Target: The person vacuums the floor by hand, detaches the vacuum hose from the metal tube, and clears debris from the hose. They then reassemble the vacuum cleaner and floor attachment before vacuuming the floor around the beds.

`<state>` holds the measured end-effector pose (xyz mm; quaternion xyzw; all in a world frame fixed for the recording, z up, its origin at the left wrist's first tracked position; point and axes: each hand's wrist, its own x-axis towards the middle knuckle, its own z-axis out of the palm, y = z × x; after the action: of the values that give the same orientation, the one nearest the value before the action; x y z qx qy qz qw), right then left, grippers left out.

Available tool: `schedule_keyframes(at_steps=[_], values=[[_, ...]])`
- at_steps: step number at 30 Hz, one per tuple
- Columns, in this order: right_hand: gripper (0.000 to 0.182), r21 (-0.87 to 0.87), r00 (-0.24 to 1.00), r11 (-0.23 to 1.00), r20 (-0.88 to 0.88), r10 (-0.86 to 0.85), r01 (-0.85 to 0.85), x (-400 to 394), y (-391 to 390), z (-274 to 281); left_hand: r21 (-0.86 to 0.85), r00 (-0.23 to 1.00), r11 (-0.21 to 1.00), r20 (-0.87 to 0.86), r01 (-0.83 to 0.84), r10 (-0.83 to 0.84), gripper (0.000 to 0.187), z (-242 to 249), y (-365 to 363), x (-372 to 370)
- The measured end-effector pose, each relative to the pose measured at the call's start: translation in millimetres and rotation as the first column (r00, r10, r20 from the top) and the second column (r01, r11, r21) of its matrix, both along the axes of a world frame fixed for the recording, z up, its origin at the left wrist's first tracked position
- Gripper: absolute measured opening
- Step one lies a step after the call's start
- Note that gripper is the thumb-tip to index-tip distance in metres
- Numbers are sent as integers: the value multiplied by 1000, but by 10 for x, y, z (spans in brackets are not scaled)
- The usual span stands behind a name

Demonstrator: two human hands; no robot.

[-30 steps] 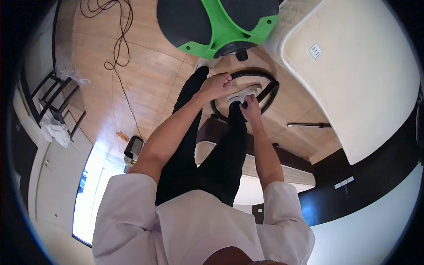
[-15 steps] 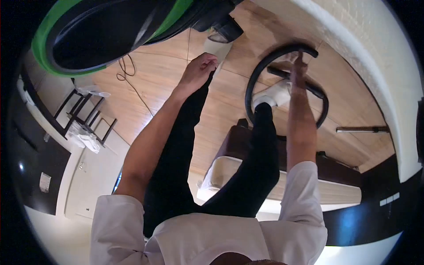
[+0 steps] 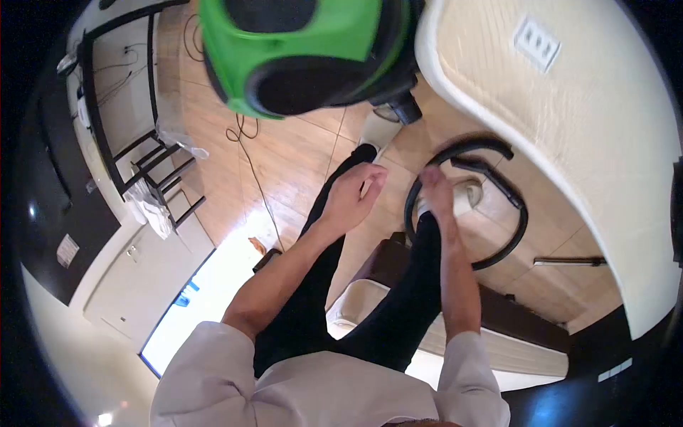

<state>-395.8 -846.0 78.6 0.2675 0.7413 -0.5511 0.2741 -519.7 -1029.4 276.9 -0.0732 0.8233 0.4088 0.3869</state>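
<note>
My left hand (image 3: 353, 198) hangs in the air over the left shin, fingers loosely curved with a gap to the thumb and nothing in it. My right hand (image 3: 437, 192), smeared by motion, is in front of the left part of a black vacuum hose (image 3: 525, 231); whether it touches the hose cannot be made out. The hose lies in a loop on the floor around my right foot, its handle end inside the loop. Beyond my hands, at the top, stands a green and black vacuum cleaner (image 3: 313, 60), partly cut off by the view's edge.
A metal tube (image 3: 569, 261) lies on the floor at right. A cream panel with a socket plate (image 3: 537, 44) curves along the right. A cord (image 3: 257, 178) runs over the floor at left, near a black rack (image 3: 153, 171). A brown and cream bed base (image 3: 526, 320) is beneath me.
My right hand has moved left, away from the hose's handle end. My left hand has come nearer to it. The view has shifted, and the vacuum cleaner shows farther right.
</note>
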Motion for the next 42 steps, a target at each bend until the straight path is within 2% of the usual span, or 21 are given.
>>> schedule_keyframes(at_steps=[2,3,6,8,9,11,13,15,17,19,21,23,24,27,29,30,33,37,39,41,42], values=[[29,25,971,974,87,221,-224,139,-69,428,-57,838,996,-539,67,-87,22,533,-32,-266],[29,37,969,971,90,232,-236,140,-85,704,-100,753,995,-655,1,-66,27,755,-42,-449],[26,174,955,942,-22,296,-288,-262,-60,1481,-177,570,948,-821,-263,5,31,1103,-309,-1006],[21,167,963,963,-133,233,-210,-655,-93,1906,120,367,914,-889,-388,273,29,1049,-395,-1471],[21,174,962,958,-112,248,-226,-866,-116,2102,124,380,907,-879,-403,289,29,1076,-445,-1592],[21,115,932,987,-357,-62,110,-1381,-203,2401,289,498,798,-656,-529,567,29,1128,-622,-1813],[23,144,895,976,-438,-85,163,-1817,-258,2686,303,510,772,-608,-559,608,30,961,-889,-1827],[27,174,846,960,-524,-100,221,-2252,-281,2883,120,583,737,-532,-666,614,33,855,-1042,-1836],[40,246,686,938,-728,11,246,-2683,-277,3025,143,593,719,-468,-680,655,39,806,-1021,-1820],[54,271,689,947,-720,81,172,-3199,-342,3205,315,586,641,-259,-700,768,45,710,-948,-1825],[66,246,739,961,-669,77,123,-3525,-511,3237,341,567,623,-259,-704,782,47,660,-864,-1851],[75,575,830,818,-455,323,-3,-3730,-653,3153,374,548,606,-261,-702,795,48,633,-885,-2000],[83,504,857,863,-442,265,-7,-3731,-639,3121,380,556,599,-228,-705,799,49,624,-923,-2085],[84,444,880,895,-413,235,-30,-3692,-603,3069,434,543,558,-173,-707,822,49,396,-1096,-2287],[83,444,877,894,-405,257,-57,-3701,-612,3065,554,613,507,7,-660,790,48,343,-1206,-2476],[83,433,882,900,-403,245,-52,-3712,-616,3067,550,704,592,-11,-589,710,54,262,-1292,-2564],[79,483,880,871,-372,295,-88,-3709,-606,3084,643,780,556,106,-527,616,55,10,-1405,-2800],[76,487,885,869,-365,290,-83,-3730,-590,3090,692,800,530,118,-491,588,56,-95,-1379,-2865],[76,466,909,883,-344,235,-52,-3743,-646,3120,604,721,506,172,-615,671,55,79,-1389,-2759],[76,433,927,901,-337,164,-2,-3798,-745,3097,558,729,571,92,-603,679,53,422,-1320,-2669],[76,435,929,900,-341,148,16,-3789,-787,3090,467,743,715,-165,-521,648,54,689,-1260,-2638]])
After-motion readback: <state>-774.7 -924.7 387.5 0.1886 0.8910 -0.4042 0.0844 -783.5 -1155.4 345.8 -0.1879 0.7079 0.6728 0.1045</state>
